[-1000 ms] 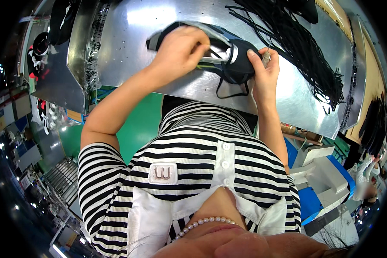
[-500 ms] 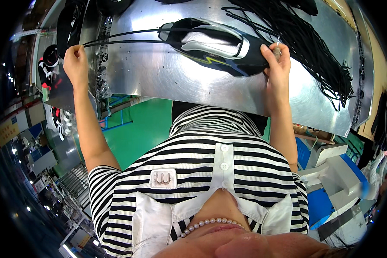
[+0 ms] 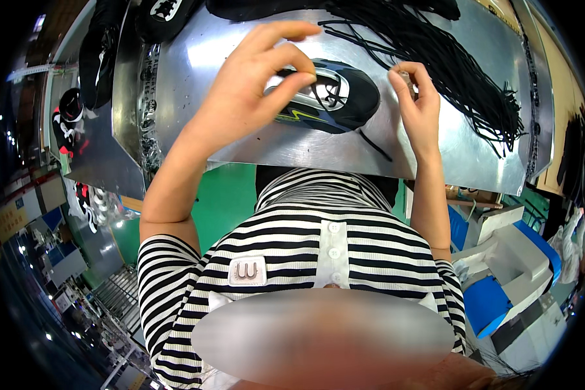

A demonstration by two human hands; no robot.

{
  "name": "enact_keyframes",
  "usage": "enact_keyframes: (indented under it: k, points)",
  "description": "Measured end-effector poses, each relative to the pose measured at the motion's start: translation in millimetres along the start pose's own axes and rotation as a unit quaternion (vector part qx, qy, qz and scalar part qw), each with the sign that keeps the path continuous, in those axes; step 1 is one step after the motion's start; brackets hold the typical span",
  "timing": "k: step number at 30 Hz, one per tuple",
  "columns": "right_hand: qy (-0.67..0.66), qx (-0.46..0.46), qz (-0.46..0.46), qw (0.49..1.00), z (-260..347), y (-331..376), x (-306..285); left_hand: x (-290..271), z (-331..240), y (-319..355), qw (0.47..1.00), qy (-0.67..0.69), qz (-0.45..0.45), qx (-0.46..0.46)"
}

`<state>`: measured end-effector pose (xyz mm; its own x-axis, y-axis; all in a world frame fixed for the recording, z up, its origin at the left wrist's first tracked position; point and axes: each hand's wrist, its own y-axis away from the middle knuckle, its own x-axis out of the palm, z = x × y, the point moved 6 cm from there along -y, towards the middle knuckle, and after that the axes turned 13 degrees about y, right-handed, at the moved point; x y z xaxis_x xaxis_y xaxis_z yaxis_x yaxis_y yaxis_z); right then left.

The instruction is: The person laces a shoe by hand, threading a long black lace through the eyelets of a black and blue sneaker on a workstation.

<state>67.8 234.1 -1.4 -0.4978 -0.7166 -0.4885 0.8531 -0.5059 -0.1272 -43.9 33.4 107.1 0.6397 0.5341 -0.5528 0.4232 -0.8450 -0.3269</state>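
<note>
Head view, and the left hand has thumb and forefinger pinched on a black lace; just beneath that pinch, the dark shoe stretches rightward, toe short of the right hand, curled round a small, half-hidden tool; beyond that grip, black cords sprawl.

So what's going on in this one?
The person's left hand pinches a black lace above a dark shoe on a metal table. The right hand, apart from the shoe's toe, holds a small, mostly hidden object. A bundle of black cords lies farther right.
</note>
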Motion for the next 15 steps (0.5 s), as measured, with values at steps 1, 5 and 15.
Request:
enact_keyframes:
  k: [1, 5, 15]
  points:
    - [-0.083, 0.017, 0.054, 0.995, 8, 4, 5, 10, 1, -2, 1.0, -0.022, 0.013, 0.009]
    - [-0.213, 0.031, 0.178, 0.96, 32, 16, 50, 36, 6, -4, 0.999, -0.034, 0.004, 0.011]
    - [-0.257, 0.12, 0.136, 0.949, 17, 18, 67, 24, 24, 34, 0.984, -0.163, -0.073, -0.015]
